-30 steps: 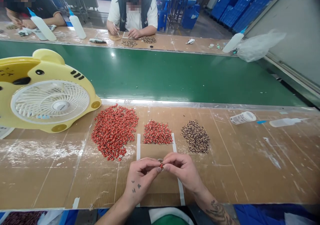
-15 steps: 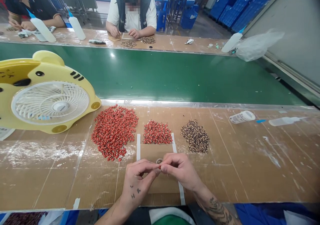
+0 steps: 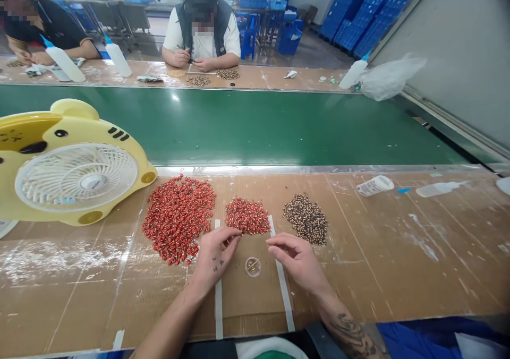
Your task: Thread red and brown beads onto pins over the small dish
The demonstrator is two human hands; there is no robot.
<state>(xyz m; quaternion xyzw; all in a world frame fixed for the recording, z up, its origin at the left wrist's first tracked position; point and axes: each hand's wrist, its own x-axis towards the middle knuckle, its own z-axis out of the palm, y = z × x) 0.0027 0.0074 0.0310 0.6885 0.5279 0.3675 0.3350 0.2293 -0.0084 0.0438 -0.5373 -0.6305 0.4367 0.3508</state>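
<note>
My left hand (image 3: 217,255) is closed, with thumb and fingertips together at the lower edge of a small pile of red pieces with pale and dark marks (image 3: 247,215). Whatever sits between those fingertips is too small to make out. My right hand (image 3: 297,261) is pinched over the right white tape strip, left of and below a pile of black-and-tan pieces (image 3: 306,218); its fingertips hide what they hold. Between the hands, lower down, lies a small clear round dish (image 3: 253,267) with a thin stick across it. A larger pile of red pieces (image 3: 179,218) spreads left of my left hand.
A yellow animal-faced fan (image 3: 85,162) stands at the left. A white tub (image 3: 375,186) and a squeeze bottle (image 3: 440,189) lie at the right. Beyond runs a green conveyor belt (image 3: 255,125), with two people seated at the far table.
My hands have parted from a fingertip-to-fingertip hold on a small red piece. The left moved up toward the small red pile, the right moved outward, and the dish is uncovered.
</note>
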